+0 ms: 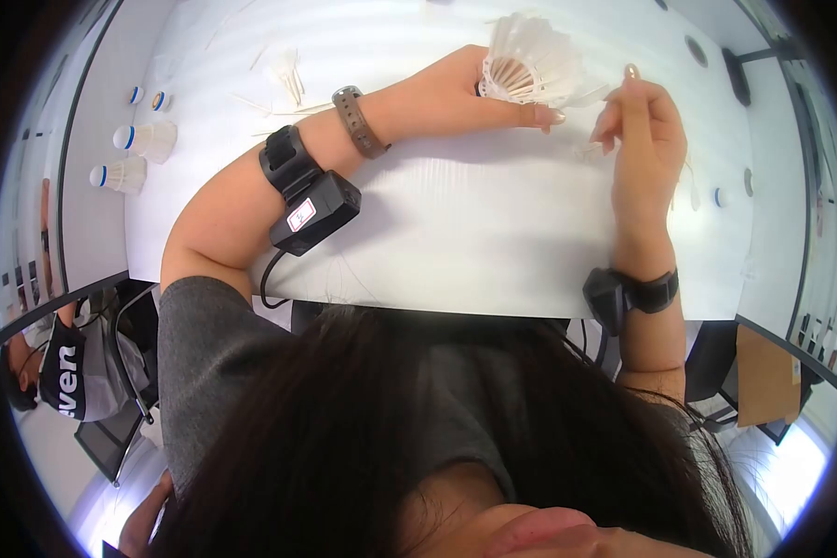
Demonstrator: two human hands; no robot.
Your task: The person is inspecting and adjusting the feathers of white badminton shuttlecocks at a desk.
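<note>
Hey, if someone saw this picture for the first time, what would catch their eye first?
First the white feather shuttlecock gripped in the left hand at the far middle of the white table, with the right hand raised just beside it, fingers together. Next the black device strapped to the left forearm, and two more shuttlecocks lying on their sides near the table's left edge.
</note>
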